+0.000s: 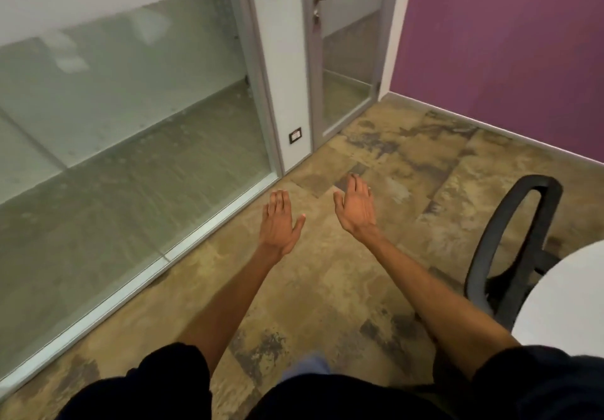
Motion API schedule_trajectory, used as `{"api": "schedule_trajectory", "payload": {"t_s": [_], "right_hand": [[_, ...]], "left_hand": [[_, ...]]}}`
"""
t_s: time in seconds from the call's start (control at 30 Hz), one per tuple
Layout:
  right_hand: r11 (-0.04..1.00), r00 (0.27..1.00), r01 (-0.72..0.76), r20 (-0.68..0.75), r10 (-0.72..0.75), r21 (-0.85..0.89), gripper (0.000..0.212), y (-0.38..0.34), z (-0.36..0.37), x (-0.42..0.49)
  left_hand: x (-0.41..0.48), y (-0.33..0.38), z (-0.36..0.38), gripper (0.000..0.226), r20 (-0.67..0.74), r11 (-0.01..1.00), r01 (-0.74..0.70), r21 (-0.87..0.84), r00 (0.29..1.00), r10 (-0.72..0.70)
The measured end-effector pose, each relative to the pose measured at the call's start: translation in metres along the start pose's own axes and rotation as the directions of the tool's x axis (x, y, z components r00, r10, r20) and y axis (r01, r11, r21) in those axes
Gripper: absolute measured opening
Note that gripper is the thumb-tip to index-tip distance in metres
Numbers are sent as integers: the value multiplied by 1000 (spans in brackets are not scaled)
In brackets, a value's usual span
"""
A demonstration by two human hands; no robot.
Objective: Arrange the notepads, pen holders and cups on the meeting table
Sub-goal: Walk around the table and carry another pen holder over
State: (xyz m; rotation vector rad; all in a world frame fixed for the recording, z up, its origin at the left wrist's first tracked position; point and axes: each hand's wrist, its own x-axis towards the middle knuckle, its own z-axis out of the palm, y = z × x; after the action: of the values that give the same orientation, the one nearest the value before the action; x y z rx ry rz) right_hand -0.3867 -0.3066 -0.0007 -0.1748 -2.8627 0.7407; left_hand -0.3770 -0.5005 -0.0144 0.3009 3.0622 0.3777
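Both arms stretch forward over the floor. My left hand (280, 222) is flat with straight fingers and holds nothing. My right hand (357, 206) is also spread flat, fingers straight, and holds nothing. A curved edge of the white meeting table (565, 292) shows at the right border. No notepad, pen holder or cup is in view.
A black office chair (513, 249) stands by the table's edge at the right. A glass partition (124, 132) runs along the left, with a glass door (346, 60) and handle beyond. A purple wall (506, 43) closes the far right. Patterned brown carpet (327, 289) covers the floor.
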Motion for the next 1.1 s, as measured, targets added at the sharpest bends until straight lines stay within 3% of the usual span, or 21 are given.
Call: {"api": "schedule_trajectory", "payload": {"t_s": [0.57, 0.87, 1.1], "right_hand": [[958, 946, -283, -179, 271, -45, 55, 161, -26, 268], [871, 827, -489, -291, 482, 53, 55, 256, -55, 329], [778, 727, -627, -335, 599, 31, 48, 361, -89, 376]], "left_hand": [[356, 124, 43, 72, 60, 927, -366, -81, 927, 371], [473, 236, 80, 72, 192, 840, -526, -130, 818, 542], [551, 347, 121, 71, 214, 747, -637, -191, 716, 665]]}}
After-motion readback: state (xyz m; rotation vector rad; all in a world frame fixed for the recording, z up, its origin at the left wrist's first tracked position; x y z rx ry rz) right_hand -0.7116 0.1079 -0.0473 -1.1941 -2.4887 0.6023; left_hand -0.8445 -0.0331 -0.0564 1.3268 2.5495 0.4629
